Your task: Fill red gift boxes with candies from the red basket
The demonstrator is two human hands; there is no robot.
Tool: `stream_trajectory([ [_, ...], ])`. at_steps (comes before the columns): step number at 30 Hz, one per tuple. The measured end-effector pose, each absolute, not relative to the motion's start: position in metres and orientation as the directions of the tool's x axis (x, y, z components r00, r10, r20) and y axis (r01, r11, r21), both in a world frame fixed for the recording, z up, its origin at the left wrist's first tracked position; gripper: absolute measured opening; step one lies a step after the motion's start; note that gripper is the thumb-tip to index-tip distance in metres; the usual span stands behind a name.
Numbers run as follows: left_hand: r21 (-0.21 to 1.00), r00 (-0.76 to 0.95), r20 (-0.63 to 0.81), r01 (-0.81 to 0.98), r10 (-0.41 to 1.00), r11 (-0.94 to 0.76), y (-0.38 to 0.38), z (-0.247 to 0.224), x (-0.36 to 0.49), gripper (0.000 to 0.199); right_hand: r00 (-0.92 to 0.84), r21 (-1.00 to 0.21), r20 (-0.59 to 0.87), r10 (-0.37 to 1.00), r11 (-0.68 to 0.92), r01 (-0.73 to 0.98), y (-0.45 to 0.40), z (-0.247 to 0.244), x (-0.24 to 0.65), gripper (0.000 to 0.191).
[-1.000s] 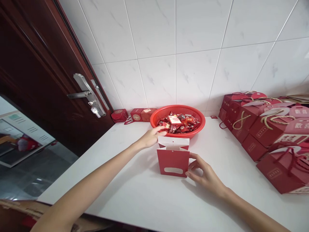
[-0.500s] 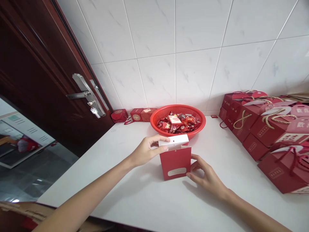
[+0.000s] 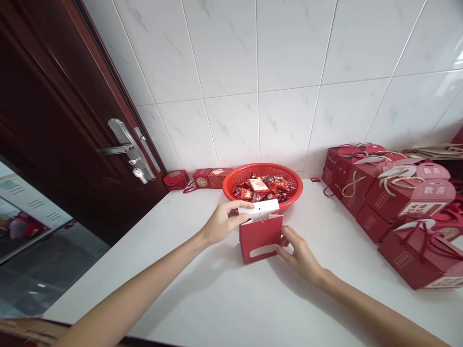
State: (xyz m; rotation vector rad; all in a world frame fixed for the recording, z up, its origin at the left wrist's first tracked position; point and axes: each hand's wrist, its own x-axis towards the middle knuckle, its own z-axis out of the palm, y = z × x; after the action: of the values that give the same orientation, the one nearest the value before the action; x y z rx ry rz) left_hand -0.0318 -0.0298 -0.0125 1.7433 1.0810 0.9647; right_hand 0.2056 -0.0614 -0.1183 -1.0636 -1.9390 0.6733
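A red box stands upright on the white table, its top open and a white-lined flap raised at the back. My left hand pinches the flap and upper left edge of the box between thumb and fingers. At the lower right side, my right hand grips the box, its thumb on the front face near a pale oval. Just behind the box is a red plastic basket holding many wrapped sweets.
Several red gift boxes with rope handles are stacked at the right. Small red boxes stand along the tiled wall, left of the basket. A dark wooden door with keys in its lock is at the left.
The view has shifted slightly. My right thumb has come further onto the front of the box, beside the oval. My left hand keeps its hold on the flap.
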Motion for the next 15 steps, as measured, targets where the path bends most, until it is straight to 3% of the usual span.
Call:
stream_trajectory([
  [8,0.945,0.257,0.177,0.225,0.95,-0.237,-0.019,-0.014,-0.039,0.024,-0.334,-0.747,0.404,0.851,0.518,0.416,-0.057,-0.115,0.209,0.02],
  [12,0.953,0.3,0.21,0.149,0.931,-0.263,-0.019,-0.013,-0.045,0.022,-0.288,-0.756,0.405,0.868,0.495,0.428,-0.054,-0.078,0.235,0.026],
  [15,0.957,0.274,0.238,0.096,0.932,-0.273,-0.018,-0.009,-0.048,0.022,-0.417,-0.748,0.318,0.851,0.496,0.442,-0.062,-0.045,0.266,0.027],
])
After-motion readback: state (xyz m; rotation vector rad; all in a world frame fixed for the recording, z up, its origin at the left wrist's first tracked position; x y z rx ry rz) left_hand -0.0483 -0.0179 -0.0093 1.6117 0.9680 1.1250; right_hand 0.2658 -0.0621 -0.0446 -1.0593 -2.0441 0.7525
